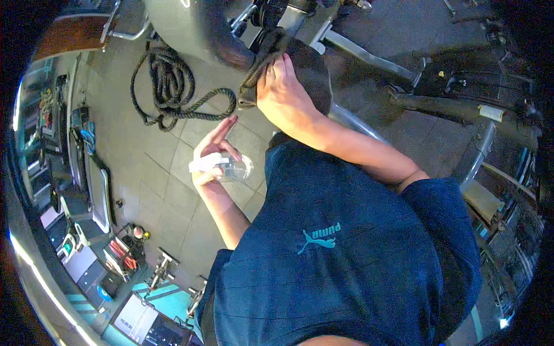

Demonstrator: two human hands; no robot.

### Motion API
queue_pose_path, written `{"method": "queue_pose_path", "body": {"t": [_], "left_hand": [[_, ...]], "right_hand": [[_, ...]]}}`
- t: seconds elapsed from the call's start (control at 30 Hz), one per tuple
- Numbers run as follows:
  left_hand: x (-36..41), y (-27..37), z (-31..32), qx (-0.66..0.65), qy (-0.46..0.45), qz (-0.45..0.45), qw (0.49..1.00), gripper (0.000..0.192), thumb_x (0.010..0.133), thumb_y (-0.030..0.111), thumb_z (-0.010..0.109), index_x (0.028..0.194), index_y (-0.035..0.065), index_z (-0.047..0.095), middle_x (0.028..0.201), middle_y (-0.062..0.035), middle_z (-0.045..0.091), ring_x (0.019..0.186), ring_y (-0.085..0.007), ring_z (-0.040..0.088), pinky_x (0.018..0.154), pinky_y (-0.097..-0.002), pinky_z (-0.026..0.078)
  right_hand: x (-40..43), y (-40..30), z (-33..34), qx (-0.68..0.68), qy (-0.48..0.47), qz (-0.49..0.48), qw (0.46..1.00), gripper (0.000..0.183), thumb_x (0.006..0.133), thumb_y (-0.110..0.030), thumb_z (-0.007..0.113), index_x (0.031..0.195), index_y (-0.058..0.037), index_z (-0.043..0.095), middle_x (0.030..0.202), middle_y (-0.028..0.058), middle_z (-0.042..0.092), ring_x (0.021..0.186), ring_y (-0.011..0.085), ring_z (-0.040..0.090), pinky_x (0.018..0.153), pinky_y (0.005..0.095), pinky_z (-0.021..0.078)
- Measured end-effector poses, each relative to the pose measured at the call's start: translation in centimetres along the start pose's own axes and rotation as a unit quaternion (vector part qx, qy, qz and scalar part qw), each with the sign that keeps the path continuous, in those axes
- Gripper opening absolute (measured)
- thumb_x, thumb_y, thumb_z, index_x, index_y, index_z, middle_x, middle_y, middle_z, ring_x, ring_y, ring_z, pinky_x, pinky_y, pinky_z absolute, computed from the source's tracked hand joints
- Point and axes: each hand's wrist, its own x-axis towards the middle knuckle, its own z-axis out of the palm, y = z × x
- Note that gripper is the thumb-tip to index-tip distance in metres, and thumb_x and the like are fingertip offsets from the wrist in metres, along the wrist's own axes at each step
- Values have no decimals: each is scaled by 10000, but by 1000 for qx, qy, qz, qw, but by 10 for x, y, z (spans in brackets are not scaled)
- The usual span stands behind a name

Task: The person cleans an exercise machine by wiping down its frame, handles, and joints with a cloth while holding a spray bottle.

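My left hand (215, 151) holds a small clear plastic bottle (237, 168) with a white top (205, 162), its clear body pointing to the right. Two of that hand's fingers stretch out away from the bottle. Higher up and to the right, my right hand (281, 88) is on a dark cloth (249, 93), back of the hand up, fingertips partly hidden in its folds. The cloth lies against a dark padded part (314, 73) of a gym machine. A rounded grey machine cover (186, 30) stands just left of the cloth.
A coiled black battle rope (166, 82) lies on the tiled floor beyond my left hand. Metal frame bars (368, 54) and a long dark bench-like part (446, 106) are at the right. Exercise bikes (162, 268) and other gym equipment stand at the lower left.
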Motion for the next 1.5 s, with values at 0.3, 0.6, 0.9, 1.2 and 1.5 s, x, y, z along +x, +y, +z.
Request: {"method": "queue_pose_path", "body": {"t": [0.3,0.6,0.9,1.2,1.5], "left_hand": [[11,9,-26,-2,-83,-36,996,1162,604,388,889,1484,-169,372,1499,-415,398,788,-252,716,745,-334,577],[-5,6,-55,-20,-140,-41,989,1101,620,377,857,1470,-159,408,1465,-435,423,775,-238,713,738,-334,572],[-32,6,-74,-26,-174,-38,984,1077,627,356,854,1472,-149,416,1473,-413,434,773,-220,712,755,-330,568],[-61,-9,-100,-24,-178,-39,983,1090,658,384,854,1466,-180,390,1444,-458,424,751,-216,708,756,-330,572],[-58,-1,-93,-43,-186,-32,981,1107,632,403,873,1461,-168,412,1451,-442,431,760,-226,720,752,-325,578]], "right_hand": [[-14,-10,11,-26,4,61,998,481,794,-145,598,1147,179,626,1195,334,632,1211,429,556,1144,548,393],[-24,-58,18,-97,-6,133,986,549,827,-160,590,1223,219,592,1299,413,566,1284,515,507,1138,572,384],[-5,-17,41,-75,40,206,975,337,791,-82,649,1036,144,695,1114,352,664,1172,436,594,1086,544,428],[-5,-38,59,-164,41,212,962,481,826,-124,634,1189,191,620,1260,366,614,1267,503,534,1138,593,369],[-16,-53,70,-171,47,221,959,500,862,-108,595,1246,212,568,1306,414,562,1310,522,502,1160,555,369]]}}
